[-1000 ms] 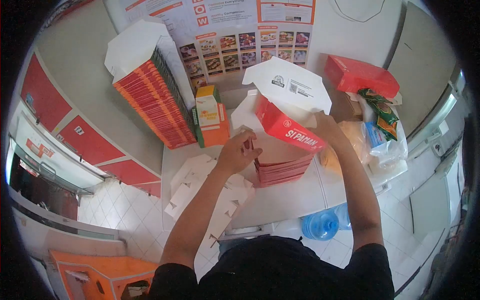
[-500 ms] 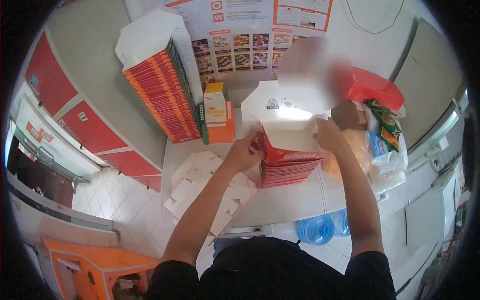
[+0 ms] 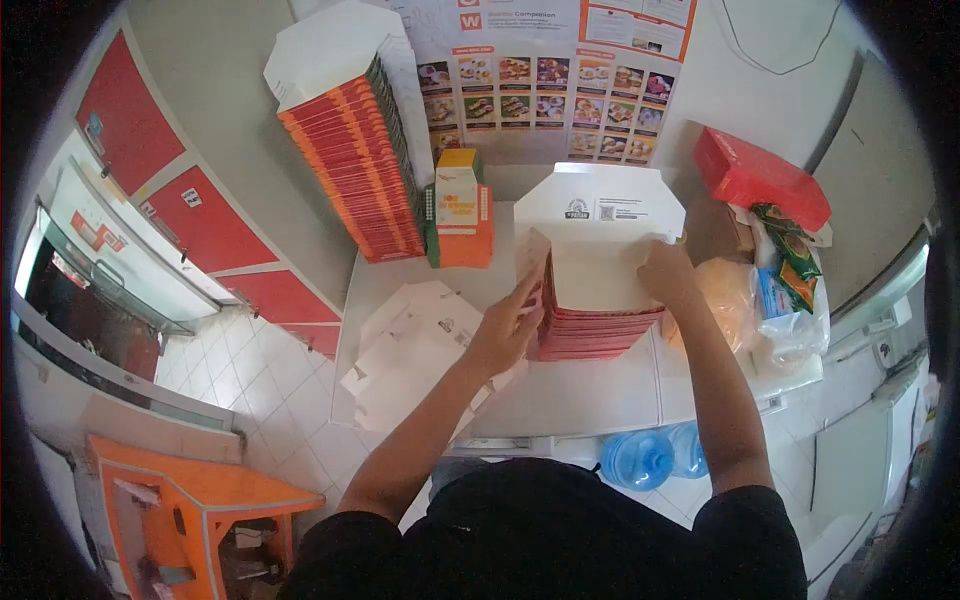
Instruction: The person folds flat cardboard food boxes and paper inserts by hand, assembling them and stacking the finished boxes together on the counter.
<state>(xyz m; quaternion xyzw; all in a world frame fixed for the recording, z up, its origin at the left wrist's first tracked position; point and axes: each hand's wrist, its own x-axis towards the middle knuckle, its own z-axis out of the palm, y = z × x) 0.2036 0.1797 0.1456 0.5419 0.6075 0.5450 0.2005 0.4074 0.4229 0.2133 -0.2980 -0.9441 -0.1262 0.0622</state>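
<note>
A nested stack of red-and-white cardboard food cartons (image 3: 604,338) stands in front of me. The top carton is open, with its white inside showing and its white lid (image 3: 610,203), printed with a logo and a square code, raised at the back. My left hand (image 3: 506,325) is at the stack's left side, its fingers closed on the top carton's side panel. On the right edge, my right hand (image 3: 668,273) is curled with its fingertips at the carton's side; they are partly hidden. Flat white cartons (image 3: 410,345) lie near my left forearm.
A tall stack of orange-red cartons (image 3: 350,165) and a small orange-yellow box (image 3: 461,215) stand at the back left. At the right are a red carton (image 3: 765,178), green packets (image 3: 787,245) and a plastic bag (image 3: 720,300). Blue water bottles (image 3: 640,460) stand below the table.
The lettered red front panel seen at the top of the stack no longer shows. My left hand's fingers have straightened along the carton's left side. The camera view has shifted slightly.
</note>
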